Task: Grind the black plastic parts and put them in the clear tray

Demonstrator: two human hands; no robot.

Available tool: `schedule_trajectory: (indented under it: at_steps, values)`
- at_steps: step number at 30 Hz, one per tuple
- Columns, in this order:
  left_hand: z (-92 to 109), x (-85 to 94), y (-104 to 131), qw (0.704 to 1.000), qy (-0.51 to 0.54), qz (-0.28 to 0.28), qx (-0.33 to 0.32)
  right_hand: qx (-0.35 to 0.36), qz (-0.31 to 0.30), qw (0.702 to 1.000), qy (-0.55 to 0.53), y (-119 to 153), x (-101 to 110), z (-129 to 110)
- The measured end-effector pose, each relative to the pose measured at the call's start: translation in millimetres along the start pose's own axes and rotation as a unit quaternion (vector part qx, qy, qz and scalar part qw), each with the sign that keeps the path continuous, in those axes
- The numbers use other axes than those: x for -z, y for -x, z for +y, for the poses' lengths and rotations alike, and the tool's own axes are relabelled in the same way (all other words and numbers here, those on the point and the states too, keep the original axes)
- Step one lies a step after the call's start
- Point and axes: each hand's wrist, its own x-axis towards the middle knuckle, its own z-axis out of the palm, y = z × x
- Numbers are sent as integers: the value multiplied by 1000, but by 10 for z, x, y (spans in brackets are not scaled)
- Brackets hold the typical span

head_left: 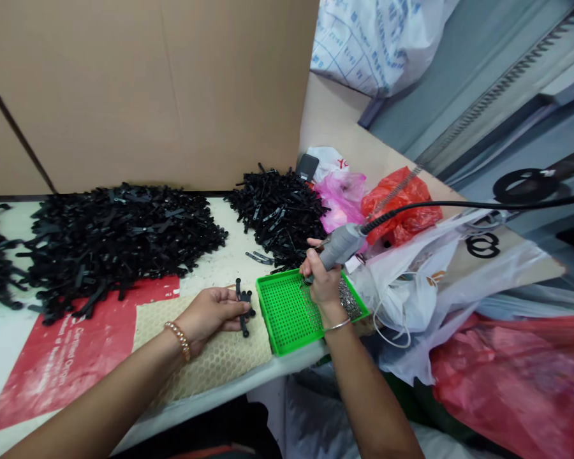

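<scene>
Workbench [236, 255] is pale, brown panel [148, 95] behind, heaped with black parts [124, 229]. Left hand [210, 315] pinches one small, matte-black, knobby-armed bracket [245, 298] over honeycomb mat [220, 357]; right hand [324, 280] grips grey power screwdriver [342, 245] above green tray [287, 312].

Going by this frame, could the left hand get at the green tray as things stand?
Probably yes: the left hand is close beside the green tray, with only the black part it holds between them, though that may hamper grasping.

Tan panel [100, 95] behind pale table [238, 256]
</scene>
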Motion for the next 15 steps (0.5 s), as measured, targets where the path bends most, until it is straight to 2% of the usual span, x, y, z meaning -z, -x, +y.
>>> schedule_trajectory:
  at_steps: [5,8,12,15]
  values:
    - [-29,-7,-13,1000,-13,-3,-17,13,31,996,-80,42,-216,-332]
    - [-54,-3,-31,999,-16,-6,-30,-10,-15,992,-127,149,-483,-461]
    - [-96,13,-68,999,-18,-13,-40,-52,-57,983,-165,296,-818,-413]
    - [-118,21,-95,999,-7,-24,-43,-76,-63,978,-181,347,-944,-329]
